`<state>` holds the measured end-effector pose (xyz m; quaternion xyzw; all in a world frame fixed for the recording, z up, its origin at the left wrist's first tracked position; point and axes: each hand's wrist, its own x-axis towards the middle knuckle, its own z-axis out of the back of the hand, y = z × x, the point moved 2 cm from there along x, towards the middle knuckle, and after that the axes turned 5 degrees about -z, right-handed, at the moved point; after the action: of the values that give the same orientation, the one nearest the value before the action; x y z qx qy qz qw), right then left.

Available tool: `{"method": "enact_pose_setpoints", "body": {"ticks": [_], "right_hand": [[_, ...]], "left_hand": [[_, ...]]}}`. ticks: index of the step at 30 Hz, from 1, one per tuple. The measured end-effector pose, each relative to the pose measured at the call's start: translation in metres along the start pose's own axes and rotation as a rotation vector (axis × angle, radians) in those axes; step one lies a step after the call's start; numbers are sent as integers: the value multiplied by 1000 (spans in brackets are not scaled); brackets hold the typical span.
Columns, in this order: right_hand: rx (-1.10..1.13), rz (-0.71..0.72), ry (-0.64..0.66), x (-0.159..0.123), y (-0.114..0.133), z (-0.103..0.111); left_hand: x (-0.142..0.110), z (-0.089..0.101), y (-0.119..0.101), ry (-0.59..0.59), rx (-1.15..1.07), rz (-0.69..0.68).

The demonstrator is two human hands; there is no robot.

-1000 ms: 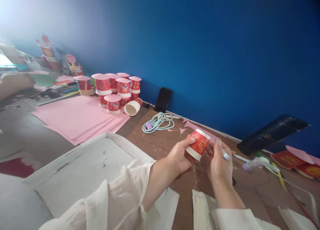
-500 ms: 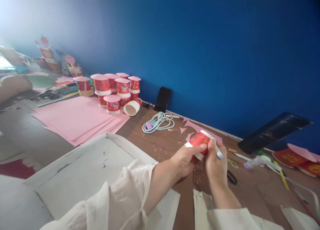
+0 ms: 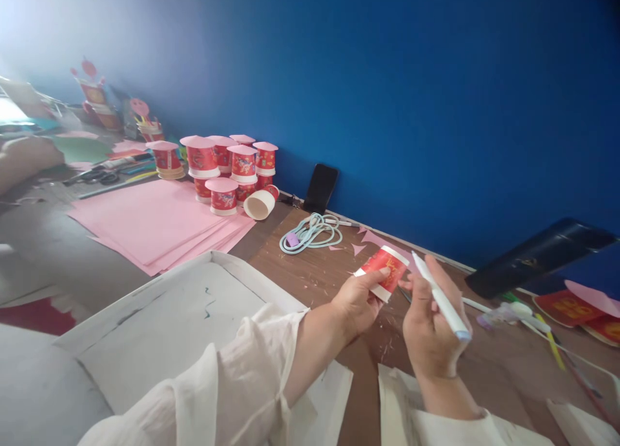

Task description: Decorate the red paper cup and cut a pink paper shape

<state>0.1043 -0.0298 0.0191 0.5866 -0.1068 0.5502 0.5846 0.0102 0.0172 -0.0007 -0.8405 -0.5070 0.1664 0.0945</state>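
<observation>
My left hand [image 3: 357, 304] is closed round a small red paper cup [image 3: 382, 272] with white rims and a gold print, lying tilted in the fingers with the thumb on its side. To the right of it, my right hand [image 3: 433, 330] grips a white marker pen [image 3: 442, 296] whose pale blue end points down toward the wrist. The marker's other end points up and left, apart from the cup. Pink paper scraps [image 3: 358, 248] and tiny shavings lie on the brown table behind and below the cup.
Red cups with pink paper discs [image 3: 223, 195] stand stacked beside pink sheets [image 3: 145, 220]. A phone [image 3: 321, 186] leans on the blue wall near a coiled cable [image 3: 310, 234]. A black cylinder [image 3: 537, 255] lies right; a white box lid [image 3: 213, 265] sits left. Another person's hand [image 3: 29, 155] shows far left.
My right hand has come away from the cup, moving right and down, and the marker now shows along its length. My left hand still holds the cup.
</observation>
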Motion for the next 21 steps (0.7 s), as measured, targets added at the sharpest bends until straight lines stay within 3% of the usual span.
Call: {"method": "enact_pose_setpoints", "body": {"ticks": [2,7,21], "right_hand": [[-73,42,-6,0,1,1],[17,27,36,4,4,1],[-58,96,23,10,12,2]], "left_hand": [[0,0,0,9,2,-2],[1,1,1,13,29,-15],[-2,-1,1,98,61,-71]]}}
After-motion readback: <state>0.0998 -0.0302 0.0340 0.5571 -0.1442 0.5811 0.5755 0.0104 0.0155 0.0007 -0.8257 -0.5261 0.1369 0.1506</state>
